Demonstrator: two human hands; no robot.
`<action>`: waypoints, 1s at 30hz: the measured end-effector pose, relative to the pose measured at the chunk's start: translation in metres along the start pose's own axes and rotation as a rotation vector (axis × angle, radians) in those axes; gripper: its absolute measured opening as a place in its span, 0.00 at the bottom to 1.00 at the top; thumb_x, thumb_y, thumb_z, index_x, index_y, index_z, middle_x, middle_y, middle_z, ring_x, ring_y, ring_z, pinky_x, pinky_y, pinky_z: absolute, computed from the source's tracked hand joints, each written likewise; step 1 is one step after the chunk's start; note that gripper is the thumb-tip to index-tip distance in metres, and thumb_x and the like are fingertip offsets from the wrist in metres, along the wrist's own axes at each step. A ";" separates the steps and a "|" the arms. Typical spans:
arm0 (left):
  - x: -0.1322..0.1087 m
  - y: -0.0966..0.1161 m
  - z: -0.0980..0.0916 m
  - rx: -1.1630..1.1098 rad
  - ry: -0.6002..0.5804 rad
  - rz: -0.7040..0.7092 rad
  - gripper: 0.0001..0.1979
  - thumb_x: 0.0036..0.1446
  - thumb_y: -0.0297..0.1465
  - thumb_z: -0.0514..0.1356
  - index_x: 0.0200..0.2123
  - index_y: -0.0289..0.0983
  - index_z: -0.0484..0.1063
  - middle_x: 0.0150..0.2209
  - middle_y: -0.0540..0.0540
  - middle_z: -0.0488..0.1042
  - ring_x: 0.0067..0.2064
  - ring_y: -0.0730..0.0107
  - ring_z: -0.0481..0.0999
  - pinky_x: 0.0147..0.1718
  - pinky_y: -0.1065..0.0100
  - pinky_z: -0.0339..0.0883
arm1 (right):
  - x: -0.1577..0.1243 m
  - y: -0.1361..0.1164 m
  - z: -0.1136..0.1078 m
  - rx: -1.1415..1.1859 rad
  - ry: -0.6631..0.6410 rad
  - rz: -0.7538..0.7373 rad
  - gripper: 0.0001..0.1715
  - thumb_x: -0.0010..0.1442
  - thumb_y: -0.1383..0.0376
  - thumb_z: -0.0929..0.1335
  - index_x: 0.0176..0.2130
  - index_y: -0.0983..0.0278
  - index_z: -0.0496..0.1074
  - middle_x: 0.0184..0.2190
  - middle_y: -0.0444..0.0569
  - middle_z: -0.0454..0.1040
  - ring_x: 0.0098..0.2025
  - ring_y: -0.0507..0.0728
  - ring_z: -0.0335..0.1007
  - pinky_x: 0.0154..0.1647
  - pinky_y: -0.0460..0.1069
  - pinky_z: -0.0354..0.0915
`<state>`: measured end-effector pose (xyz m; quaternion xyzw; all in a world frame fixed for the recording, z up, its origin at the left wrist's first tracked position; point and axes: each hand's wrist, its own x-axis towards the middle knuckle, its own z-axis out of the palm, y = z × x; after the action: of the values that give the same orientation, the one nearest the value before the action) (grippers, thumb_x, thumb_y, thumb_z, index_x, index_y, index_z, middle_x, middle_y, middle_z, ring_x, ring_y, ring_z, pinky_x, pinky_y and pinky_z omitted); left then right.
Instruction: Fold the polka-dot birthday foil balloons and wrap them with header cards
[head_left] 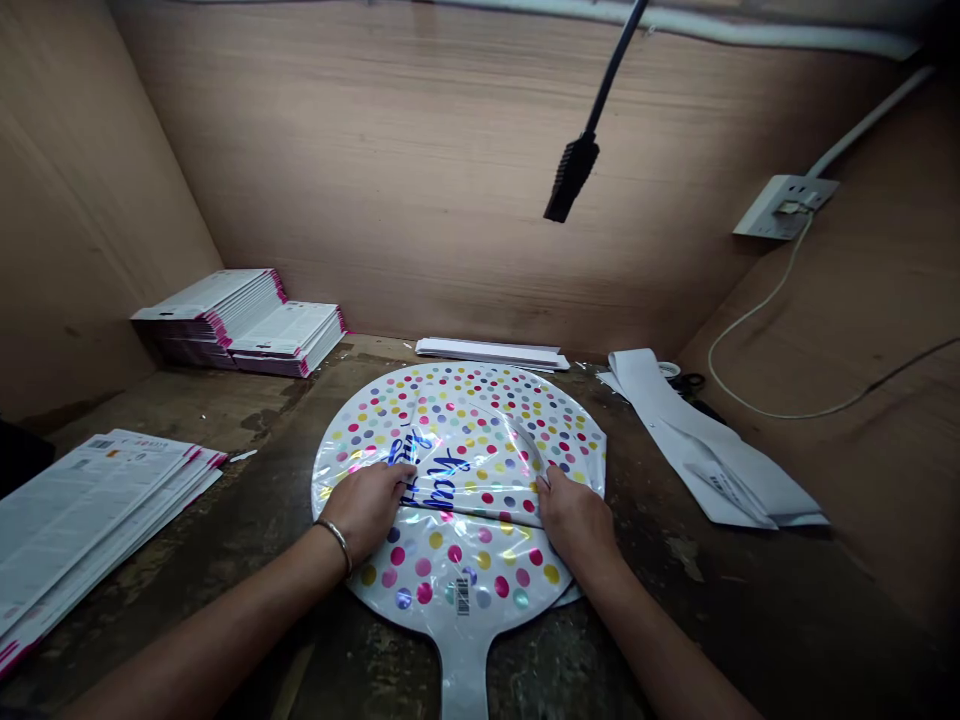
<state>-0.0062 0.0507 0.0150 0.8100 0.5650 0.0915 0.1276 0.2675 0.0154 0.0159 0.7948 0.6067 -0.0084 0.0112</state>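
A flat foil balloon (450, 560), white with many coloured dots, lies on the table in front of me. Its tail points toward me, and a small barcode sits just above it. Blue lettering shows across the middle, partly lost in a fold. My left hand (369, 505), with a bangle at the wrist, pinches the foil at the left of the fold. On the other side of the fold, my right hand (574, 510) pinches the foil near the right edge. Another pale layer peeks out under the lower right rim.
Printed cards (90, 510) lie at the left, with more card stacks (247, 320) behind. White strips (491, 352) rest by the back wall. White folded sheets (697, 440) lie right, near dark scissors (688, 382). A black plug (571, 178) hangs above; a socket (784, 207) carries a cable.
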 end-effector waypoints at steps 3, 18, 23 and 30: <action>0.016 0.013 -0.009 0.064 0.006 0.033 0.16 0.55 0.30 0.53 0.46 0.40 0.73 0.44 0.36 0.73 0.48 0.45 0.70 0.44 0.47 0.61 | -0.001 -0.002 0.000 -0.005 0.000 -0.002 0.18 0.65 0.58 0.54 0.42 0.62 0.66 0.31 0.51 0.75 0.34 0.59 0.73 0.30 0.48 0.60; 0.045 0.054 0.042 0.044 -0.084 0.451 0.37 0.57 0.51 0.47 0.64 0.37 0.48 0.65 0.38 0.44 0.66 0.48 0.39 0.60 0.46 0.35 | -0.033 -0.020 0.001 0.134 0.103 -0.520 0.33 0.63 0.58 0.58 0.62 0.69 0.52 0.64 0.55 0.49 0.66 0.61 0.39 0.64 0.56 0.40; 0.044 0.056 0.039 0.043 -0.099 0.449 0.40 0.56 0.54 0.45 0.64 0.36 0.45 0.66 0.38 0.42 0.66 0.47 0.38 0.60 0.46 0.34 | -0.040 0.020 0.010 0.136 -0.138 -0.359 0.40 0.63 0.50 0.55 0.64 0.71 0.45 0.66 0.56 0.42 0.67 0.61 0.35 0.64 0.59 0.39; 0.045 0.056 0.041 0.059 -0.104 0.443 0.41 0.55 0.55 0.45 0.64 0.36 0.45 0.66 0.37 0.42 0.66 0.46 0.37 0.60 0.46 0.34 | -0.019 0.023 -0.021 0.097 0.091 -0.308 0.30 0.64 0.62 0.55 0.62 0.72 0.52 0.65 0.56 0.45 0.67 0.60 0.35 0.64 0.56 0.43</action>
<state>0.0710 0.0707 -0.0061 0.9212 0.3686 0.0589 0.1097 0.2849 -0.0086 0.0373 0.6916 0.7201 -0.0033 -0.0560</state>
